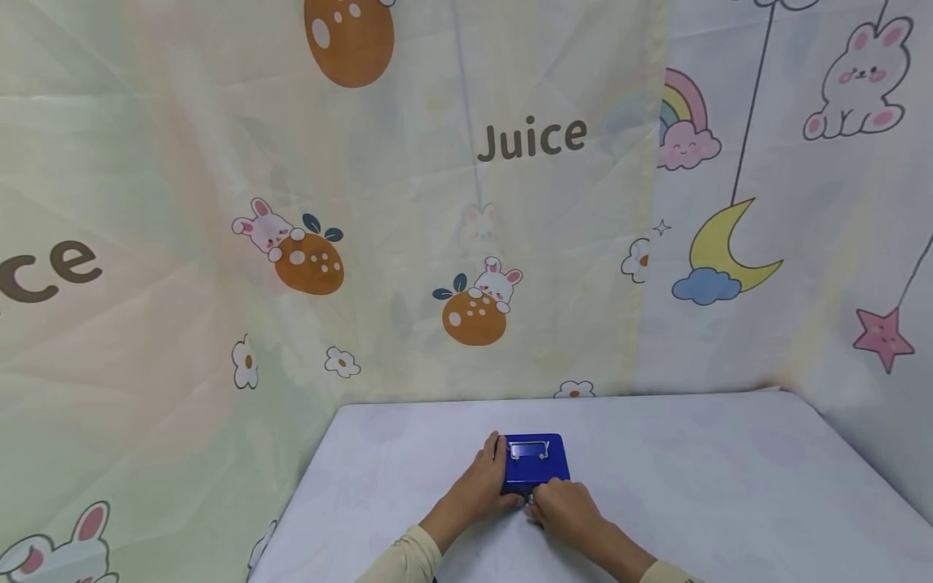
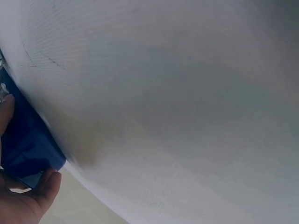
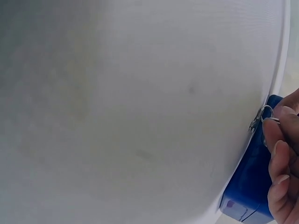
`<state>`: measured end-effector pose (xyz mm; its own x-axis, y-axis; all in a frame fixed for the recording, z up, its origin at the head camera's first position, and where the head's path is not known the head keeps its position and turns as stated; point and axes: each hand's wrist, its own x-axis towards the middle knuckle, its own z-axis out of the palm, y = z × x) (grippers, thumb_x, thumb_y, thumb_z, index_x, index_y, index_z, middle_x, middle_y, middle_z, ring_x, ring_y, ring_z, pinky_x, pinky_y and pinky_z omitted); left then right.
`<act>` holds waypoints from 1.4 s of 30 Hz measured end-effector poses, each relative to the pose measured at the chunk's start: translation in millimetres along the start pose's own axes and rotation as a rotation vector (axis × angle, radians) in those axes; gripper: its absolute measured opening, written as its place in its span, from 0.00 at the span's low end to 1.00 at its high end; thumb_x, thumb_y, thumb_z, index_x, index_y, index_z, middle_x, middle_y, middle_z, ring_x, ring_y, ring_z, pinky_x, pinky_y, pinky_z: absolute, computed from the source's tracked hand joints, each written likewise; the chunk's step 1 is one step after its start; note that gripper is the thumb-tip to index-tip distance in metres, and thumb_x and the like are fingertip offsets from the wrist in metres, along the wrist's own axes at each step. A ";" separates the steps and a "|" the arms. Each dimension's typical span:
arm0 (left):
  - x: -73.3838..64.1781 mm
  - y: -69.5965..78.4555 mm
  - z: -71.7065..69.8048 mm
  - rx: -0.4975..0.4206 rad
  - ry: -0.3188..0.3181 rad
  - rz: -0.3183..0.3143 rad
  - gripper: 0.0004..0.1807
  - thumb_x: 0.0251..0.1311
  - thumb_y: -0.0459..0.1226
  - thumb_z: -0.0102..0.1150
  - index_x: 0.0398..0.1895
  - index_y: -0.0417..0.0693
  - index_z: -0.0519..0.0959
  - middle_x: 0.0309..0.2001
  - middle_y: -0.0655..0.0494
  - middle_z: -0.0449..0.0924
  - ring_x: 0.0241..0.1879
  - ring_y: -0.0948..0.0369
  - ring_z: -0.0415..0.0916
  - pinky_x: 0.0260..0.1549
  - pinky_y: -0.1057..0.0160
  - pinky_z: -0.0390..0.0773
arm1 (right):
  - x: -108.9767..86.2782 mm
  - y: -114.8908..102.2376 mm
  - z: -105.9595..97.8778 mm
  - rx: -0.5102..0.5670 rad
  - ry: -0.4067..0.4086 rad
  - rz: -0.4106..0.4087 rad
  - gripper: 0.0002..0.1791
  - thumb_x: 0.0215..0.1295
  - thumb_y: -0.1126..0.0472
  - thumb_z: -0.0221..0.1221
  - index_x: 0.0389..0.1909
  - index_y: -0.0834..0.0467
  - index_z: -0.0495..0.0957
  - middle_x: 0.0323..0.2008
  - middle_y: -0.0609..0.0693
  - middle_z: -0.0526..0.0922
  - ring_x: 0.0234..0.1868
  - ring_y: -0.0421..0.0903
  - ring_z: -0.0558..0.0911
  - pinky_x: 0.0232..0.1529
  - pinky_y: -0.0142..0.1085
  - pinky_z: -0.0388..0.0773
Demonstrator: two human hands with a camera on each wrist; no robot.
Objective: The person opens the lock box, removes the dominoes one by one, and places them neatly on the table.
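A blue metal cash box [image 1: 536,465] with a silver folding handle [image 1: 529,450] on its lid sits on the white-covered table. My left hand [image 1: 477,483] holds it at the left side, fingers along that side and thumb by the front. In the left wrist view the fingertips [image 2: 49,186] lie against a corner of the box [image 2: 30,140]. At the box's front, my right hand [image 1: 564,508] pinches a small key on a ring [image 3: 267,111]. Another key [image 3: 254,123] hangs from this ring. The pinched key is mostly hidden by the fingers, and the lid looks closed.
The white cloth-covered table [image 1: 714,478] stretches out on both sides of the box. Behind it and to the left hang printed curtains [image 1: 408,178] with rabbits and fruit. Another printed curtain [image 1: 824,210] hangs at the right.
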<state>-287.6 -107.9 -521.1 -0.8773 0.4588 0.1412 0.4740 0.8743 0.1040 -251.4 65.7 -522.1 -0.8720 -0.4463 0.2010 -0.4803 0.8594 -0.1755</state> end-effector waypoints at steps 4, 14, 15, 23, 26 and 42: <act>0.8 -1.1 1.1 0.003 0.006 0.003 0.55 0.49 0.58 0.66 0.71 0.35 0.52 0.69 0.38 0.52 0.61 0.49 0.67 0.55 0.58 0.73 | 0.2 -0.1 2.4 0.004 0.009 0.009 0.19 0.53 0.49 0.67 0.11 0.50 0.72 0.08 0.38 0.61 0.13 0.34 0.58 0.14 0.28 0.57; 0.7 -0.4 -1.0 -0.012 0.002 0.014 0.55 0.49 0.57 0.67 0.70 0.33 0.52 0.69 0.36 0.53 0.61 0.48 0.67 0.55 0.57 0.73 | -1.2 -0.1 1.4 0.064 -0.012 0.006 0.18 0.58 0.56 0.63 0.13 0.52 0.69 0.10 0.39 0.63 0.13 0.35 0.61 0.14 0.30 0.59; 0.7 -0.2 -1.8 -0.016 0.002 0.015 0.55 0.49 0.57 0.67 0.70 0.32 0.52 0.69 0.36 0.53 0.61 0.48 0.67 0.55 0.57 0.73 | -1.7 -0.1 0.7 0.071 -0.010 0.002 0.18 0.58 0.57 0.62 0.13 0.52 0.68 0.11 0.40 0.63 0.13 0.36 0.61 0.14 0.30 0.59; 0.5 0.1 -2.9 -0.025 -0.012 0.004 0.55 0.49 0.57 0.66 0.71 0.33 0.51 0.69 0.36 0.52 0.61 0.47 0.66 0.55 0.57 0.72 | -3.1 -0.6 -0.4 0.102 -0.011 -0.005 0.17 0.59 0.60 0.59 0.13 0.52 0.68 0.11 0.39 0.63 0.13 0.35 0.60 0.13 0.29 0.58; 1.0 -0.4 -1.1 -0.018 -0.008 0.006 0.56 0.49 0.58 0.66 0.71 0.33 0.51 0.69 0.36 0.52 0.61 0.48 0.66 0.55 0.57 0.73 | -2.7 -0.2 0.5 0.102 -0.017 0.003 0.17 0.59 0.61 0.59 0.13 0.52 0.68 0.11 0.39 0.63 0.13 0.35 0.60 0.13 0.29 0.57; 0.4 2.0 -4.3 -0.015 -0.013 0.000 0.55 0.49 0.57 0.66 0.71 0.33 0.52 0.69 0.36 0.53 0.61 0.47 0.67 0.55 0.56 0.73 | -3.4 -1.8 -0.1 0.104 -0.021 0.025 0.18 0.58 0.62 0.59 0.12 0.52 0.66 0.10 0.39 0.62 0.13 0.35 0.59 0.13 0.28 0.56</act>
<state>-286.7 -106.6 -516.6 -0.8779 0.4613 0.1283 0.4754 0.8717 0.1187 -247.5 65.7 -522.3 -0.8852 -0.4310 0.1752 -0.4644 0.8404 -0.2794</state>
